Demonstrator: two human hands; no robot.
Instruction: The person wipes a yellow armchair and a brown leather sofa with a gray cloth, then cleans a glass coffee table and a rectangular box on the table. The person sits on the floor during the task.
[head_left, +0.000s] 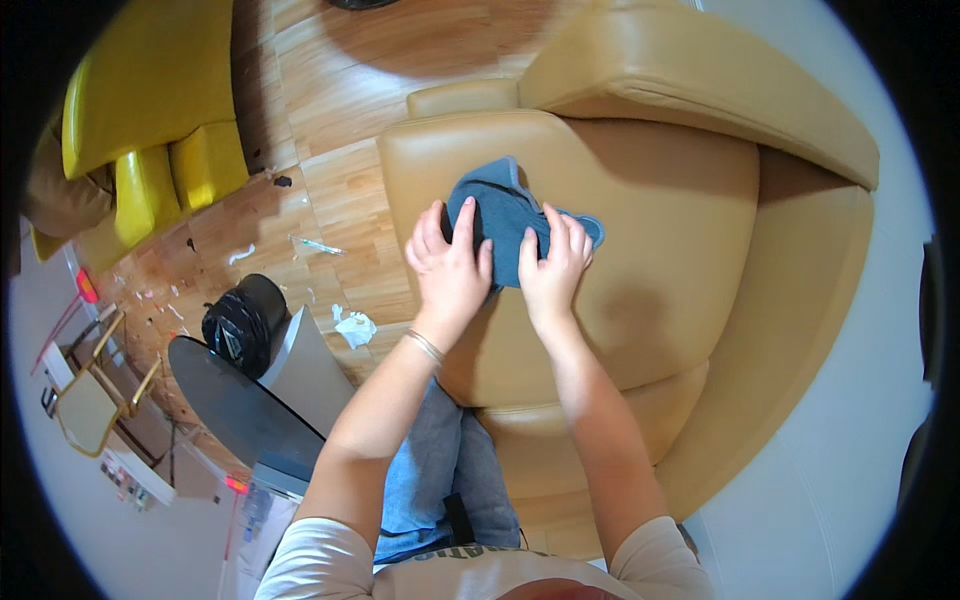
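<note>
A dark blue-grey cloth (499, 217) lies loosely folded on the seat cushion of a tan leather-look sofa (660, 247). On the cloth's left side rests my left hand (454, 262), its fingers over the fabric and a thin bracelet at the wrist. My right hand (553, 270) grips the right part, with a bordered corner of the cloth sticking out beyond the fingers. Both hands touch the same cloth, a short gap apart. Its underside is hidden.
The sofa's armrest (697, 82) and backrest (802, 300) bound the seat. Left are a yellow chair (150, 97), a black lined bin (244, 322), a dark glass tabletop (240, 405) and a toppled-looking stool (90, 412). Crumpled tissue (355, 328) and scraps litter the wood floor (345, 172).
</note>
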